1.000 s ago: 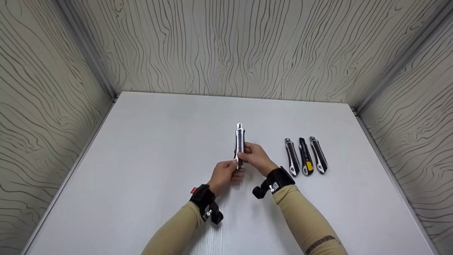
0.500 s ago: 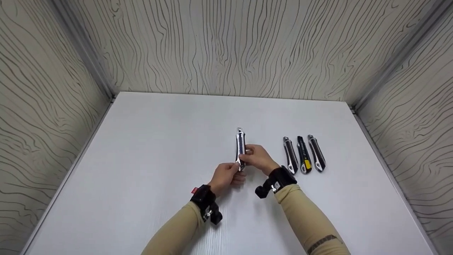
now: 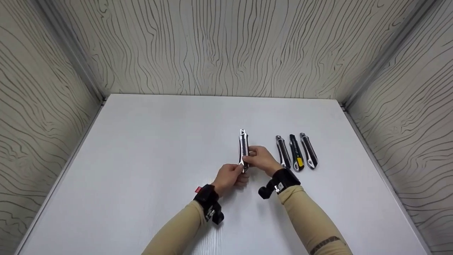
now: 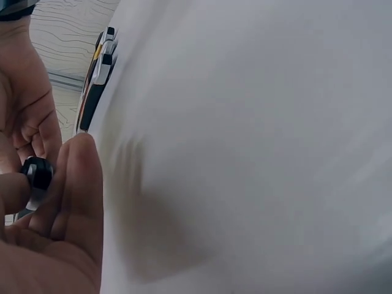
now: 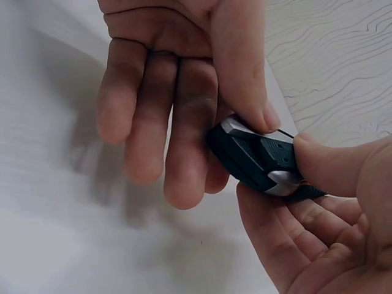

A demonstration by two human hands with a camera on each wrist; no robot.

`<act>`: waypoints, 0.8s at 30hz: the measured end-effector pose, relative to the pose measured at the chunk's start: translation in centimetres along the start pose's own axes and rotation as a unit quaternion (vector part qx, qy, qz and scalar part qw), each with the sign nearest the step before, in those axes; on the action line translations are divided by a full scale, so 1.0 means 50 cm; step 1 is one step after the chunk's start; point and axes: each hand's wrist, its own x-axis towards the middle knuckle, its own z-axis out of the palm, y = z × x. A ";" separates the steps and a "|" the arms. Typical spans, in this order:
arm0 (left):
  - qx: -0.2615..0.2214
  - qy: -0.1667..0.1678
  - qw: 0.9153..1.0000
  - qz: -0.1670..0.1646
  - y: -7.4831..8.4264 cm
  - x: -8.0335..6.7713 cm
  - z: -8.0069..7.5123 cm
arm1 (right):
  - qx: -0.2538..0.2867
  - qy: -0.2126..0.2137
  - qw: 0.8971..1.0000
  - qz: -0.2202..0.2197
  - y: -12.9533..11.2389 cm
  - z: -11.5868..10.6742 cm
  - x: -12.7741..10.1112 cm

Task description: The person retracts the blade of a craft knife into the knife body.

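Note:
A silver and black utility knife (image 3: 244, 144) is held up over the middle of the table, its head pointing away from me. My left hand (image 3: 227, 177) pinches its tail end between thumb and fingers. Further up the handle, my right hand (image 3: 262, 158) grips the knife's right side, with the thumb on top. Seen close in the right wrist view, the dark tail of the knife (image 5: 254, 156) lies between both hands. In the left wrist view, fingers cover most of the knife (image 4: 40, 174). Whether a blade is out cannot be made out.
To the right on the white table (image 3: 148, 152), three more utility knives lie side by side: a silver and black one (image 3: 283, 152), a black one with a yellow slider (image 3: 296, 154), and another silver and black one (image 3: 309, 150). Wood-patterned panels (image 3: 226, 46) enclose the table.
The held knife has dipped slightly toward me, its head now lower in the head view. Both hands keep their hold. The camera has shifted a little; the three lying knives have not moved.

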 end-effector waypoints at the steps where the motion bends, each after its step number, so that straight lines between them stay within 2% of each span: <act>1: 0.001 0.000 1.000 0.000 0.000 0.001 0.005 | 0.000 0.001 1.000 0.000 0.002 -0.005 -0.002; 9: -0.004 -0.019 1.000 0.000 0.000 0.018 0.043 | -0.012 0.020 1.000 0.017 0.019 -0.045 -0.017; 18: 0.001 -0.043 0.999 0.000 0.011 0.030 0.078 | 0.002 0.030 0.999 0.027 0.031 -0.082 -0.039; 24: 0.001 -0.063 0.998 -0.014 0.013 0.035 0.097 | -0.022 0.040 0.998 0.032 0.042 -0.108 -0.052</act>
